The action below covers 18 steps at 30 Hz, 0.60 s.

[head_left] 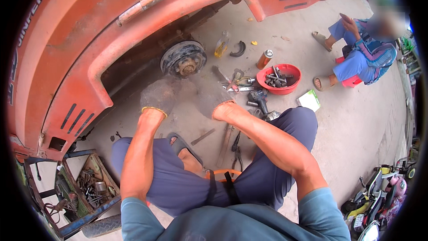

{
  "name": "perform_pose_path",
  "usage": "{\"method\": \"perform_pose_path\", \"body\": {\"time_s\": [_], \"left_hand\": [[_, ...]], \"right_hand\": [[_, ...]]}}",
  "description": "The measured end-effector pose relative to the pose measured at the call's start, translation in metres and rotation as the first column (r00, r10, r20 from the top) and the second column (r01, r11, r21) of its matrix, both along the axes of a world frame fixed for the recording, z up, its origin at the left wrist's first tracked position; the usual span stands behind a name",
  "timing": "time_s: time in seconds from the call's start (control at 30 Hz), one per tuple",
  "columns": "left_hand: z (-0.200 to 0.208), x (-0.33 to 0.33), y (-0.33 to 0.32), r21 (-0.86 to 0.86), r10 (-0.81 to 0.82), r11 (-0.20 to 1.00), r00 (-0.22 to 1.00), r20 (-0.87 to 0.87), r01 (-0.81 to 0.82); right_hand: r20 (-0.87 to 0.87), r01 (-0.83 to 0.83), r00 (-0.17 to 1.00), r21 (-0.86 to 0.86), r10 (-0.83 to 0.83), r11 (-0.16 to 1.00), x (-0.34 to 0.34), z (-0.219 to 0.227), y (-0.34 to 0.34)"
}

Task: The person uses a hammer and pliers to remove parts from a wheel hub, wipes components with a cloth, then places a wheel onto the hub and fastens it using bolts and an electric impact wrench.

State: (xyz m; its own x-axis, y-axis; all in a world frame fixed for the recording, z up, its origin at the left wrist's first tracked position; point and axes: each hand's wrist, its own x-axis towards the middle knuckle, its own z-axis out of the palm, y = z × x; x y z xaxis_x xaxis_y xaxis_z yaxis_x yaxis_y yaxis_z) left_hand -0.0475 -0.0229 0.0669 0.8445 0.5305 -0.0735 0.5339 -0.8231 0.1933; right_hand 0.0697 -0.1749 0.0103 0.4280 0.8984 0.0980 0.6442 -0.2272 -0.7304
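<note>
Both my hands wear dark, grimy gloves and meet in front of the wheel opening of an orange-red vehicle (76, 22). My left hand (158, 94) is below and left of the rusty wheel hub with its dark drum (183, 60). Opposite it, my right hand (209, 99) comes in from the right. A brownish blur lies between the gloves; motion smears the fingers, so I cannot make out whether they hold anything. Beyond the hub lies a curved dark brake shoe (239, 49).
Right of my hands are a red bowl (285, 90) of sockets, an orange spray can (265, 59), a yellow-liquid bottle (221, 44) and a cordless power tool (258, 100). Pliers (238, 158) and a flat metal strip (203, 137) lie near my legs. A seated person (363, 58) is at right.
</note>
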Motion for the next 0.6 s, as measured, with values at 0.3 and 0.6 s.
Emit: {"method": "perform_pose_path", "body": {"time_s": [0.3, 0.6], "left_hand": [[-0.034, 0.025, 0.016, -0.150, 0.104, 0.981, 0.987, -0.119, -0.122], [-0.042, 0.051, 0.006, 0.016, 0.144, 0.990, 0.987, -0.077, -0.144]], "right_hand": [[-0.148, -0.482, 0.822, -0.696, 0.550, 0.533, -0.058, 0.029, -0.121], [0.180, -0.136, 0.937, -0.600, 0.299, 0.789, -0.057, -0.002, -0.127]]}}
